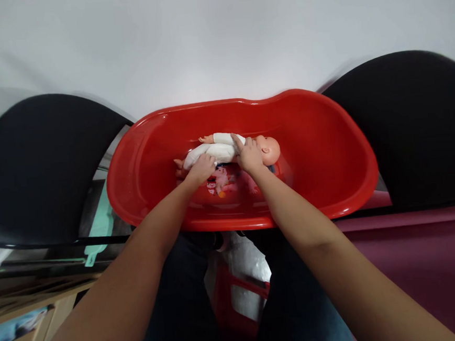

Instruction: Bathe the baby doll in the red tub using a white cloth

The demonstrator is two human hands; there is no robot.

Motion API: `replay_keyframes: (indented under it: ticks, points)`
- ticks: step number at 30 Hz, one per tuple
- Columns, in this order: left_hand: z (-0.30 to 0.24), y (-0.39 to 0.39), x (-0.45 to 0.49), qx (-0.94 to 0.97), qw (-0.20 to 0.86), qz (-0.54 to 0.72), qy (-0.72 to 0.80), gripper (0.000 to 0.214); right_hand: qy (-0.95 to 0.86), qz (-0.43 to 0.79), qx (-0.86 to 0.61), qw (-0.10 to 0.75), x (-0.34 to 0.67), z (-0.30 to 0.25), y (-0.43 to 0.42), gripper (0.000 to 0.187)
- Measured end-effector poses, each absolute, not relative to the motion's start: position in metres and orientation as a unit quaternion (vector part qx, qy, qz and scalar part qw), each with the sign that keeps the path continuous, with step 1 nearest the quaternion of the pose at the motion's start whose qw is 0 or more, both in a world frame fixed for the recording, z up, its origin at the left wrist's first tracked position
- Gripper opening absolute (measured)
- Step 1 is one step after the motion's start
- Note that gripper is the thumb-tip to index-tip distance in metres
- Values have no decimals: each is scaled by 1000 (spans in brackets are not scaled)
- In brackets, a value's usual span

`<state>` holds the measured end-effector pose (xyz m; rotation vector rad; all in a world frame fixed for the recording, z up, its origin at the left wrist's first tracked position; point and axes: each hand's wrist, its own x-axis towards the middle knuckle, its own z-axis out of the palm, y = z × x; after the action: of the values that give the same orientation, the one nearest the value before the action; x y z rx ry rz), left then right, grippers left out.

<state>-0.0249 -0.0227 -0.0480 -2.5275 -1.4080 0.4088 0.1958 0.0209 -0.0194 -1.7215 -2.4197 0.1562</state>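
Note:
A baby doll [220,151] in a white suit lies in a red plastic baby tub [320,142], its bare head [270,150] towards the right. My left hand [201,168] is on the doll's legs, fingers curled over the white fabric. My right hand [248,154] rests on the doll's chest, just below the head, with its fingers spread. Colourful stickers [220,182] mark the tub floor under my wrists. The doll's far arm lies bare-handed towards the far side; its back is hidden.
Two black curved seat-like shapes [42,169] flank the tub, one at each end. Below the tub are my dark trousers [178,300] and a red stool [237,296]. A maroon mat [416,266] lies at lower right, wooden shelving [26,312] at lower left.

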Motion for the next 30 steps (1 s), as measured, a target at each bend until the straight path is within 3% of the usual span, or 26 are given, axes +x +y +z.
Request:
replay_keyframes:
  ticks: [15, 24, 30]
  points:
    - [-55, -22, -34, -714, 86, 129, -682, 37, -815, 60, -571, 76, 196, -21, 23, 77]
    - [-53, -35, -40, -801, 97, 135, -575, 34, -812, 50, -577, 78, 196, -19, 22, 77]
    - [-67, -31, -42, -761, 58, 155, -627, 39, -816, 49, -573, 64, 197, -17, 20, 80]
